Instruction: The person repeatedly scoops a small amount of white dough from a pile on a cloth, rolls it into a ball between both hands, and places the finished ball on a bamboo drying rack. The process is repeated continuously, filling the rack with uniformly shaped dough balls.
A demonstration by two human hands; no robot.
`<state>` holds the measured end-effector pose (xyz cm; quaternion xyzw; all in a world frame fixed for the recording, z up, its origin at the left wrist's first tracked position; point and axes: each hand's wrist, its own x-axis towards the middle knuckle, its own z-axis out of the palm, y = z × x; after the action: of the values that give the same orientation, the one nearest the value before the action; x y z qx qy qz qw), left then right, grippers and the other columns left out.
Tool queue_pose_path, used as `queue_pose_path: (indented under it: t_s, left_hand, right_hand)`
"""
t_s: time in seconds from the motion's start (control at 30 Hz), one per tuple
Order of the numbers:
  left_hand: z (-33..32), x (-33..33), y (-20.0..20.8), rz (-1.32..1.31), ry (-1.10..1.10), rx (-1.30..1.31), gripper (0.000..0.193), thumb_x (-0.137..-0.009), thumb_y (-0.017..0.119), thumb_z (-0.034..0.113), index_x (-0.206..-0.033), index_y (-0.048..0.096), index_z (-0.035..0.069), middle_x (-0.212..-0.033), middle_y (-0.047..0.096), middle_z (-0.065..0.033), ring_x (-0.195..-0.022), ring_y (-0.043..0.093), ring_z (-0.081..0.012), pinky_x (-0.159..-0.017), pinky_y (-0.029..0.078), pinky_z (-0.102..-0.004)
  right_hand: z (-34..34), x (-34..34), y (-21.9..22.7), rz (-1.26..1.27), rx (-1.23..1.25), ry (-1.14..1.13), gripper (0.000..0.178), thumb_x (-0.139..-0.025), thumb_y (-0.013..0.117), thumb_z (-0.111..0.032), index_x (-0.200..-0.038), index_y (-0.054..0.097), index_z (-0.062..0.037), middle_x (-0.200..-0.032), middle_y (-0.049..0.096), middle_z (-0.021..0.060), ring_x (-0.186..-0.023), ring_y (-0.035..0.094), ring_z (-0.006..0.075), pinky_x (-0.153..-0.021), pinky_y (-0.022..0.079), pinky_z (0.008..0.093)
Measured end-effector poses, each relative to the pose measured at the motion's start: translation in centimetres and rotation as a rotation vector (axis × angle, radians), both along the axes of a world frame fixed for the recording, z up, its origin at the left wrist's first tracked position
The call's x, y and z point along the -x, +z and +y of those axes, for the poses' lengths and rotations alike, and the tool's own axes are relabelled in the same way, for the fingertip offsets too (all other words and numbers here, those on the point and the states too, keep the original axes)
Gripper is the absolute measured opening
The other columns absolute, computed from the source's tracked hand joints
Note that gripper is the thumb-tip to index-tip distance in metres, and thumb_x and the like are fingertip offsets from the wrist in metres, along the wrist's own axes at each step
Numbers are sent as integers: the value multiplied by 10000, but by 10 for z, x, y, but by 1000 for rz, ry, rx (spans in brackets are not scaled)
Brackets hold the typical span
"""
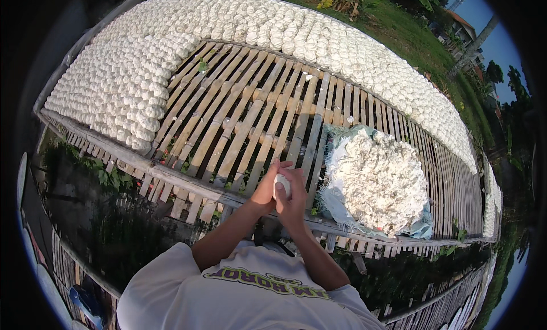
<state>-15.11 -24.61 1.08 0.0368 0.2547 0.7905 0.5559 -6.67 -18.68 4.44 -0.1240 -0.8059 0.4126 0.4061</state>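
Grassy ground point(393, 39) stretches far beyond the fingers, with a pale tree trunk point(474, 48) slanting up well to their right. Nearer, a long slatted bamboo counter point(188, 184) spreads ahead of the fingers and to both sides of them, its front rail just below them. Packed rows of rounded white lumps point(268, 28) cover its far edge, curving from well left of the fingers, where the block point(114, 90) is broad, across to the far right. Between those rows and the fingers, the slats show. Behind the fingers, on the wearer's side, is a light shirt point(239, 296) with purple and green lettering.

Just right of the fingers lies a frayed pale blue sheet point(330, 202), carrying 1 big heap of crumbly white material point(382, 182). A blue item point(85, 304), too unclear to identify, sits low and far left of the fingers.

The 2 hands meet above the counter's near edge: the left hand point(264, 190) and the right hand point(293, 199) press together, fingers curled around 1 smooth white lump point(281, 183), grasping it between them. Smallest of all, 2 white scraps point(309, 77) point(350, 119) lie on the slats beyond the fingers.
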Motion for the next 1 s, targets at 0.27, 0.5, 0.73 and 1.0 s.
queue_pose_path:
  t_s: [0.27,0.5,0.73,1.0]
  left_hand:
    - [-46,55,10,-53,514,211,705,-1086,387,655,-1373,528,27,-1397,614,-273,-1366,575,-380,-1103,498,-493]
    - [-107,116,18,-14,59,34,745,-1090,313,693,-1318,588,39,-1159,714,-152,-1094,700,-255,-978,566,-408]
    - [-123,132,12,-236,353,-48,654,-1089,341,604,-1222,616,26,-1125,711,-163,-1058,698,-285,-981,557,-453]
    - [-149,165,-6,-199,202,51,607,-1115,280,589,-1186,635,102,-1130,695,-70,-1079,691,-230,-964,562,-415]
  right_hand:
    - [-48,76,-6,8,347,61,334,-932,770,-137,-1204,671,31,-1103,710,160,-989,701,224,-882,550,335]
    - [-74,124,5,62,-71,342,378,-851,816,-145,-1182,683,-18,-1096,679,173,-1001,671,356,-852,546,423]
    - [-103,165,5,118,119,265,206,-863,796,-77,-1028,682,-28,-951,689,137,-805,690,292,-713,541,385]
    - [-92,184,20,-79,-319,453,185,-777,820,-115,-923,730,-46,-1016,720,94,-874,715,297,-737,593,399]
